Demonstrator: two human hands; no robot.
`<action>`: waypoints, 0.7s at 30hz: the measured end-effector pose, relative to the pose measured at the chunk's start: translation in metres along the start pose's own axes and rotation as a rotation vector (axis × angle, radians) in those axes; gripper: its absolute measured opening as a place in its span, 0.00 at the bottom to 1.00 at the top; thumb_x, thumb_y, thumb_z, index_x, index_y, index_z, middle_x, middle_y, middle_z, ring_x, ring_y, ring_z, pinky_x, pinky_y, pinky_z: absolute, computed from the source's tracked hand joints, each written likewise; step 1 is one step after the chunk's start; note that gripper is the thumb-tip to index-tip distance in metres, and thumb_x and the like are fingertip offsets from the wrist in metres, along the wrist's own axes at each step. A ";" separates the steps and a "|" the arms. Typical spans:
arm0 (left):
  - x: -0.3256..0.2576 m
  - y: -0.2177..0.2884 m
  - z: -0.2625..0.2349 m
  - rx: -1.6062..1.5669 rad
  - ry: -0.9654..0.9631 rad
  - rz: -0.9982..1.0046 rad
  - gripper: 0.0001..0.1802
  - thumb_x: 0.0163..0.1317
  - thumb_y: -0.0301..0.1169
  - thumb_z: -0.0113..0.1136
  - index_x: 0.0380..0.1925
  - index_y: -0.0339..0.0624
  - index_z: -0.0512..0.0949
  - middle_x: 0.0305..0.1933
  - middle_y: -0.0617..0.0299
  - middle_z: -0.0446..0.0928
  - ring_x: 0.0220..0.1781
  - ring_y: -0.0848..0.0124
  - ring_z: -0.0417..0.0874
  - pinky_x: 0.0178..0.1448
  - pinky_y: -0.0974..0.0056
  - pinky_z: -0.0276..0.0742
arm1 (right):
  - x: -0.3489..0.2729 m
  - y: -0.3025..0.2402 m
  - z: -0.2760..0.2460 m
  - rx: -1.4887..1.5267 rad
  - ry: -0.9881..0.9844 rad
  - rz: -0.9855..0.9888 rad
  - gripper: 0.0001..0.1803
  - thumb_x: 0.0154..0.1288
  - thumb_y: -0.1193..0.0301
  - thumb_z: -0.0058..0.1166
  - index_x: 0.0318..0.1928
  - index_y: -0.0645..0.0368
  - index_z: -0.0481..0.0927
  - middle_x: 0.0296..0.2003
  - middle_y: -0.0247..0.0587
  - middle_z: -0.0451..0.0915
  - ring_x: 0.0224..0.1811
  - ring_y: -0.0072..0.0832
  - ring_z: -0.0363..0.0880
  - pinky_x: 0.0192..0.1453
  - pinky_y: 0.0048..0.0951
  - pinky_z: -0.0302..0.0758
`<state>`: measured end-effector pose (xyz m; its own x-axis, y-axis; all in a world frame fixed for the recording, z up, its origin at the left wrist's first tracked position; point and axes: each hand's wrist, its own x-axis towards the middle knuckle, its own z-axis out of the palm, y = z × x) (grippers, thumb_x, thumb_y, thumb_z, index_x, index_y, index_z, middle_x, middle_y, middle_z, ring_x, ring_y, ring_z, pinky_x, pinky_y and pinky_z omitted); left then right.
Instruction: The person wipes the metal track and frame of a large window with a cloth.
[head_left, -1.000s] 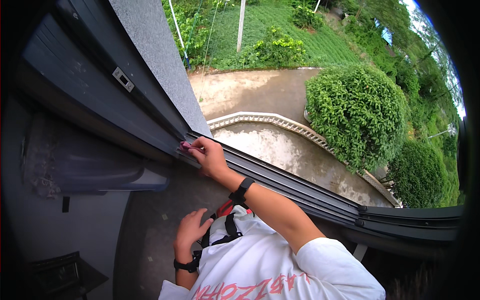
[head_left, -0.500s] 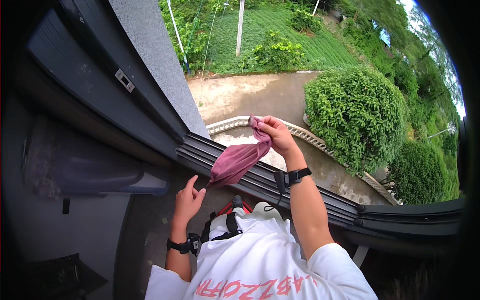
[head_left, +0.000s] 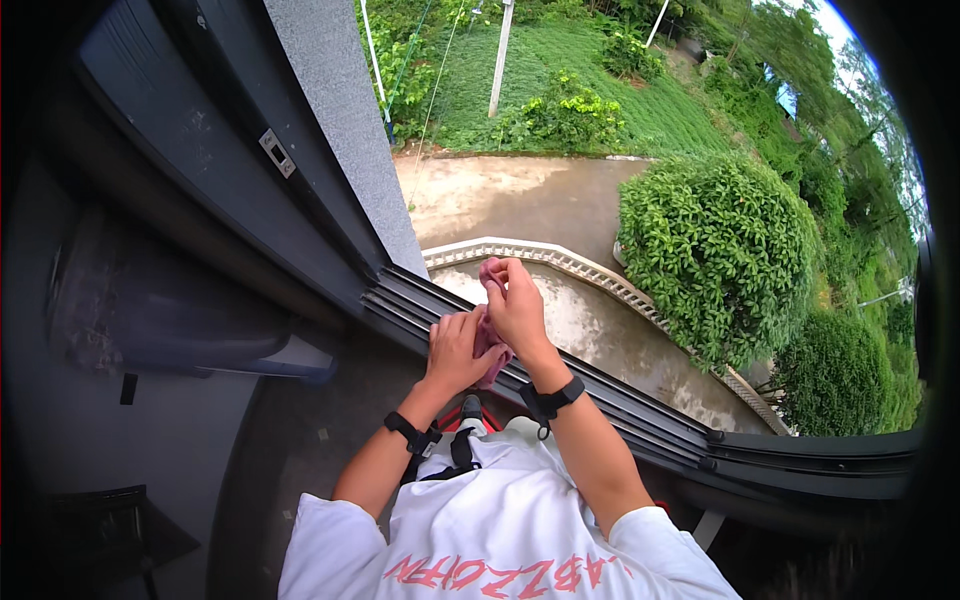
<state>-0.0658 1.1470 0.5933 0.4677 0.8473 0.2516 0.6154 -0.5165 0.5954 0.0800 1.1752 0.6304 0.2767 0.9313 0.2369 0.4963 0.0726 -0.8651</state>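
Cloth [head_left: 486, 332], dull purple, bunched between both hands over the window track [head_left: 630, 412], contact with it unclear; the right hand [head_left: 518, 310] pinches the upper end, the left hand [head_left: 452, 352] closes fingers and thumb on the lower part. Track: dark, ribbed, running along the open window, joining a dark frame [head_left: 215, 185] at left. Room: dark floor [head_left: 265, 470], grey inner wall [head_left: 180, 435].

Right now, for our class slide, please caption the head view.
Right hand holds a purple cloth, left hand touching it, at the window track.
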 end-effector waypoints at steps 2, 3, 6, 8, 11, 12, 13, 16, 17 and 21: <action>0.007 -0.011 0.015 0.125 0.012 0.037 0.38 0.55 0.49 0.70 0.60 0.37 0.73 0.50 0.50 0.78 0.53 0.52 0.74 0.56 0.49 0.68 | -0.001 -0.016 0.013 -0.358 0.054 -0.222 0.13 0.60 0.73 0.61 0.47 0.54 0.79 0.39 0.45 0.77 0.43 0.48 0.79 0.45 0.43 0.78; 0.010 -0.016 0.022 0.181 0.075 0.017 0.34 0.55 0.48 0.69 0.57 0.38 0.74 0.50 0.52 0.76 0.53 0.52 0.73 0.58 0.48 0.66 | 0.000 -0.025 0.023 -0.353 0.043 -0.230 0.13 0.60 0.73 0.61 0.47 0.54 0.79 0.39 0.45 0.77 0.43 0.48 0.79 0.45 0.43 0.78; 0.012 -0.020 0.029 0.189 0.154 0.028 0.20 0.62 0.43 0.61 0.49 0.42 0.77 0.47 0.56 0.74 0.50 0.54 0.72 0.58 0.50 0.67 | 0.003 -0.034 0.061 -0.286 -0.227 -0.498 0.11 0.59 0.71 0.63 0.43 0.52 0.82 0.37 0.42 0.77 0.43 0.44 0.79 0.46 0.44 0.78; 0.008 -0.029 0.040 0.035 -0.010 -0.038 0.13 0.67 0.38 0.56 0.46 0.44 0.76 0.47 0.56 0.74 0.50 0.56 0.73 0.59 0.53 0.68 | 0.009 -0.033 0.088 -0.264 -0.518 -0.484 0.11 0.60 0.69 0.63 0.45 0.49 0.84 0.37 0.40 0.79 0.42 0.44 0.81 0.46 0.46 0.79; 0.013 -0.035 0.042 -0.117 0.136 0.072 0.17 0.63 0.47 0.59 0.43 0.47 0.75 0.44 0.59 0.75 0.52 0.57 0.76 0.59 0.54 0.70 | 0.032 -0.026 0.127 -0.352 -0.674 -0.485 0.11 0.63 0.68 0.60 0.46 0.48 0.85 0.40 0.42 0.80 0.43 0.44 0.83 0.46 0.45 0.80; 0.010 -0.030 0.040 0.037 0.098 0.107 0.22 0.61 0.51 0.62 0.45 0.48 0.77 0.48 0.58 0.78 0.55 0.57 0.78 0.62 0.54 0.71 | 0.037 -0.023 0.131 -0.391 -0.660 -0.521 0.11 0.61 0.72 0.54 0.42 0.48 0.87 0.40 0.42 0.84 0.42 0.45 0.86 0.46 0.44 0.83; 0.004 -0.041 0.046 0.046 0.108 0.092 0.22 0.61 0.51 0.62 0.45 0.48 0.77 0.48 0.58 0.78 0.55 0.57 0.78 0.62 0.54 0.71 | 0.041 -0.027 0.143 -0.383 -0.673 -0.535 0.11 0.61 0.72 0.54 0.42 0.48 0.87 0.40 0.42 0.84 0.42 0.45 0.86 0.46 0.44 0.83; -0.025 -0.094 0.094 -0.102 0.116 -0.043 0.31 0.54 0.57 0.66 0.55 0.54 0.78 0.58 0.57 0.80 0.63 0.56 0.78 0.67 0.52 0.73 | 0.049 -0.035 0.175 -0.482 -0.799 -0.729 0.11 0.62 0.71 0.55 0.44 0.49 0.86 0.40 0.42 0.82 0.44 0.44 0.84 0.47 0.44 0.82; -0.021 -0.086 0.095 -0.153 0.073 -0.062 0.34 0.52 0.57 0.67 0.57 0.57 0.78 0.60 0.57 0.80 0.65 0.56 0.77 0.68 0.52 0.73 | 0.053 -0.027 0.171 -0.496 -0.813 -0.760 0.10 0.61 0.71 0.54 0.41 0.49 0.86 0.40 0.41 0.83 0.43 0.45 0.85 0.46 0.44 0.82; -0.009 -0.064 0.097 0.116 0.099 -0.029 0.31 0.48 0.56 0.67 0.53 0.60 0.81 0.57 0.61 0.83 0.61 0.56 0.80 0.66 0.50 0.75 | 0.067 -0.015 0.163 -0.536 -0.819 -0.818 0.06 0.59 0.72 0.53 0.32 0.50 0.84 0.36 0.41 0.84 0.39 0.45 0.86 0.41 0.46 0.82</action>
<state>-0.0482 1.1609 0.4789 0.3875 0.8673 0.3126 0.6997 -0.4975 0.5128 -0.0429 1.2945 0.5868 -0.7570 0.6445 0.1078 0.6030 0.7525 -0.2648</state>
